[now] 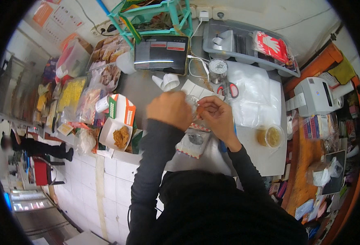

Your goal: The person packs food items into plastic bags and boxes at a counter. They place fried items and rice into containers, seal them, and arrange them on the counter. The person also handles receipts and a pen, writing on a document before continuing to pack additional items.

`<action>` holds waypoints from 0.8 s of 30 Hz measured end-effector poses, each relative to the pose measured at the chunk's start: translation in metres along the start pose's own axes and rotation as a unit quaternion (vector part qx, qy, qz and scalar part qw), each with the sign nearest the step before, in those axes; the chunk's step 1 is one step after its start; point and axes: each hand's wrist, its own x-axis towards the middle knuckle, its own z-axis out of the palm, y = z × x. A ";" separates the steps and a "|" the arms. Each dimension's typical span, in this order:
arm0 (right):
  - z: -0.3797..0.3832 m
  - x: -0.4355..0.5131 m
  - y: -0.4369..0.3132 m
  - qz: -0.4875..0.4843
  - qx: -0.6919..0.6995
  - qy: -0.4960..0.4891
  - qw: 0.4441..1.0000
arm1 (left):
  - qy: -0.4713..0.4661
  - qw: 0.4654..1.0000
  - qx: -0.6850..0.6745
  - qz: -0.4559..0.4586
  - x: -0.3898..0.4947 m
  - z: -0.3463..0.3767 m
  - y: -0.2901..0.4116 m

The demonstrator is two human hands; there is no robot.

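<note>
Between my two hands, above the metal worktop, is a small clear plastic bag (192, 102). My right hand (216, 116) pinches its edge, fingers bent. My left hand (170, 110), blurred, is closed beside it; its fingertips are hidden, so its hold cannot be made out. Below them lies a clear packet with a red-and-white striped edge (194, 141). Just beyond the hands are white label sheets (198, 89), a curled paper strip (170, 82) and red-and-black handled scissors (233, 90). An open paper box (108, 134) holding fried chicken (121, 137) stands to the left.
A tablet (161, 55) and a metal cup of white sticks (218, 69) stand at the back. Stacked clear plastic bags (253, 95) and a lidded tub of yellowish liquid (270, 136) are on the right, near a label printer (315, 96). A person (40, 147) is far left.
</note>
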 end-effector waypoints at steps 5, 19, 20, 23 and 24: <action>-0.013 -0.004 0.006 0.009 0.031 0.050 0.998 | 0.125 0.969 -0.146 0.154 0.004 0.055 0.007; -0.015 -0.013 0.010 0.082 0.133 0.110 0.982 | 0.106 0.824 -0.546 -0.105 -0.024 0.080 -0.020; -0.014 -0.011 0.007 0.072 0.136 0.102 0.983 | 0.105 0.804 -0.573 -0.115 -0.025 0.080 -0.020; -0.009 -0.008 0.000 0.055 0.134 0.098 0.984 | 0.102 0.853 -0.508 -0.060 -0.029 0.077 -0.019; -0.007 -0.007 -0.001 0.050 0.132 0.092 0.986 | 0.101 0.882 -0.460 -0.027 -0.029 0.076 -0.019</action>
